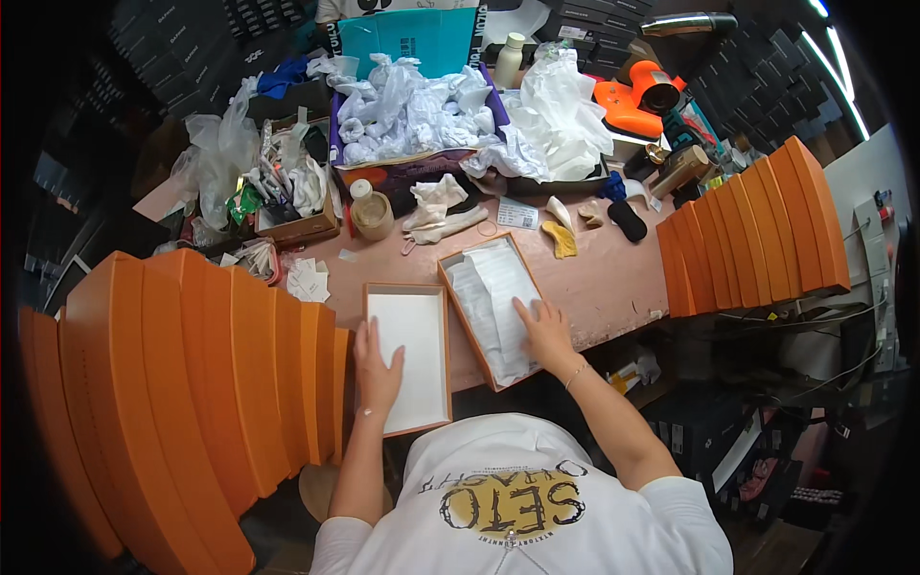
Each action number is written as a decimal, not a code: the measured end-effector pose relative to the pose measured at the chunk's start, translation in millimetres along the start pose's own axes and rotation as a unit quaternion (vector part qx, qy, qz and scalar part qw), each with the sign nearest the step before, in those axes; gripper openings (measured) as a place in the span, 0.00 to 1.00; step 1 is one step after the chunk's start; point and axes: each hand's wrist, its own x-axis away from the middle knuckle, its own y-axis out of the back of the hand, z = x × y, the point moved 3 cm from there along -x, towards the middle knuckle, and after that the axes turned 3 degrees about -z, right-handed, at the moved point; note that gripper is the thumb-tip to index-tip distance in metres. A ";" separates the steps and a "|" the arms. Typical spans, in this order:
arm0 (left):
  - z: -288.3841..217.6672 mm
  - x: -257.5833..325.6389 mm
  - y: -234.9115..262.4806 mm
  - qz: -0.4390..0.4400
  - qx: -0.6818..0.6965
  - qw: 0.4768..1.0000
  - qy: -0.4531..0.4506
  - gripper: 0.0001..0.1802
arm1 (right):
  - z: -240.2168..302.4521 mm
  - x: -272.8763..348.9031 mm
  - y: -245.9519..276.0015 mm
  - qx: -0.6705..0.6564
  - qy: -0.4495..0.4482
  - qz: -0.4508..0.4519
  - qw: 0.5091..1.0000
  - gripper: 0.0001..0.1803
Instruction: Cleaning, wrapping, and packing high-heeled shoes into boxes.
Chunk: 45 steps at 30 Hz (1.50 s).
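An orange-edged shoebox lid lies with its white inside up, its lower end reaching past the table's near edge. My left hand rests over the lid's left rim, fingers stretched out and thumb apart. To the right of the lid, slightly turned, is an open orange shoebox. White tissue paper fills it, and whatever may lie beneath is hidden. With its fingers spread, my right hand touches the right side of this paper and grips nothing that I can see.
Stacked orange boxes rise at left and right. At the back are a purple-edged box of crumpled paper, a jar, a white bottle, an orange device, a yellow cloth and a black oval item.
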 end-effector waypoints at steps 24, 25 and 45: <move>-18.2 43.1 -31.0 0.035 0.208 0.977 0.019 0.22 | 42.6 -25.0 -13.6 -0.450 -0.014 0.084 0.889 0.30; -40.3 42.0 -9.0 0.003 0.180 0.982 -0.062 0.22 | 71.7 -28.7 -11.1 -0.382 0.084 0.026 0.920 0.28; -33.6 2.1 -146.1 0.109 0.182 0.973 0.086 0.40 | -35.6 -107.5 -78.1 -0.225 -0.131 0.171 0.950 0.38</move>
